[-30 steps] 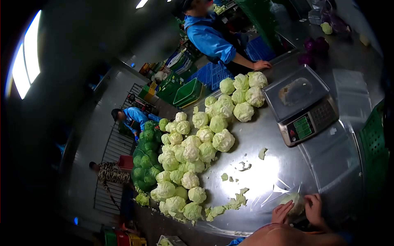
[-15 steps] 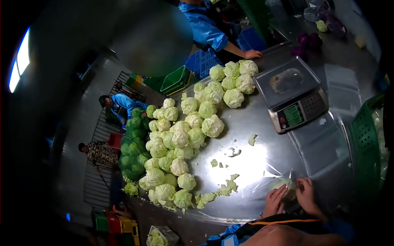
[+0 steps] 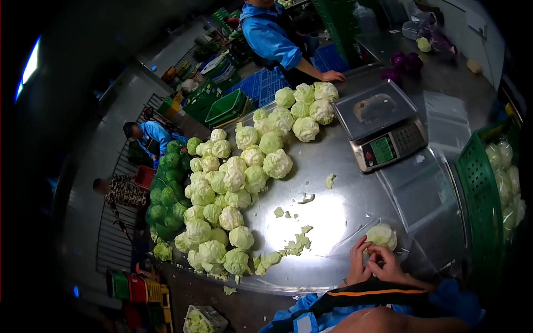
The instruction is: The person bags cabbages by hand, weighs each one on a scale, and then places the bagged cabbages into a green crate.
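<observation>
A pale green cabbage [image 3: 382, 235] lies on the metal table near its front edge, on or in a clear plastic bag [image 3: 404, 240] whose thin film spreads out to both sides. Just on the near side of this cabbage are my left hand [image 3: 359, 262] and my right hand [image 3: 387, 265], close together. The fingers of both are bent and pinched at the film; the exact grip is too small to see. Loose leaf scraps [image 3: 297, 242] lie to the left of my hands.
Many cabbages [image 3: 233, 178] are heaped on the table's left side. A digital scale [image 3: 383, 125] stands at the back, plastic sheets [image 3: 413, 194] before it. At right is a green crate [image 3: 472, 177] of wrapped cabbages. A co-worker's hand [image 3: 332, 76] rests on the far edge.
My hands have moved from the cabbage's sides to its near side and come together. More of the cabbage now shows. The view has shifted slightly; the co-worker's hand stays at the far edge.
</observation>
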Demonstrator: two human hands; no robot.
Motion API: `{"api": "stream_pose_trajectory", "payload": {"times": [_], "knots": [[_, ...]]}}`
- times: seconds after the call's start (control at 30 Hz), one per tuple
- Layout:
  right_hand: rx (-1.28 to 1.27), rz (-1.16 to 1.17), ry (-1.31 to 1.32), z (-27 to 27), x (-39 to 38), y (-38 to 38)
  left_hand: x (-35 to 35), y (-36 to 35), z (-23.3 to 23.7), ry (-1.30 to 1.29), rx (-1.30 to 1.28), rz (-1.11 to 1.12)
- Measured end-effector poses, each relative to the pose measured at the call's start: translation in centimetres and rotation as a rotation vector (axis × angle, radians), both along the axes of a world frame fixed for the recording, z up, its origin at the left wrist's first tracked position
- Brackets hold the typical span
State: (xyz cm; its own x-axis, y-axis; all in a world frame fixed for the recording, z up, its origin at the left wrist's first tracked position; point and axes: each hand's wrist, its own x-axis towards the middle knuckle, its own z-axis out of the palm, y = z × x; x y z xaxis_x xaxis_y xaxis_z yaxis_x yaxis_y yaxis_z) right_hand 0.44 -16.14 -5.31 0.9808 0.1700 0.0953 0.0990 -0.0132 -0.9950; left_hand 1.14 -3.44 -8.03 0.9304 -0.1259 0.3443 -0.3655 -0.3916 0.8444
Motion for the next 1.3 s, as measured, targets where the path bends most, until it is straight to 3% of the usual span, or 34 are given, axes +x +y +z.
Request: {"api": "stream_pose_trajectory", "payload": {"times": [0.13,0.43,0.53,0.63,0.77,0.93,1.17,1.3], "knots": [[0.006,0.078,0.158,0.9,-0.7,0.0,-0.8,-0.3,0.5,0.068,-0.103,0.026],[0.155,0.045,0.183,-0.5,-1.8,0.3,-1.5,-0.1,0.6,0.110,-0.136,-0.038],[0.130,0.056,0.297,0.0,-1.8,0.1,-1.7,0.0,1.0,0.120,-0.125,-0.055],[0.290,0.163,0.497,1.1,-1.5,-0.1,-2.0,0.2,0.4,0.150,-0.195,-0.062],[0.339,0.233,0.385,1.4,-1.8,0.8,-2.6,-0.5,1.1,0.283,-0.423,0.018],[0.344,0.314,0.396,0.0,-1.9,0.6,-2.4,-0.2,1.6,0.182,-0.337,-0.021],[0.107,0.147,0.240,0.2,-2.4,1.1,-2.3,0.2,0.8,0.356,-0.365,-0.169],[-0.025,0.027,0.119,-0.1,-2.4,1.3,-2.5,0.3,0.2,0.282,-0.381,-0.258]]}}
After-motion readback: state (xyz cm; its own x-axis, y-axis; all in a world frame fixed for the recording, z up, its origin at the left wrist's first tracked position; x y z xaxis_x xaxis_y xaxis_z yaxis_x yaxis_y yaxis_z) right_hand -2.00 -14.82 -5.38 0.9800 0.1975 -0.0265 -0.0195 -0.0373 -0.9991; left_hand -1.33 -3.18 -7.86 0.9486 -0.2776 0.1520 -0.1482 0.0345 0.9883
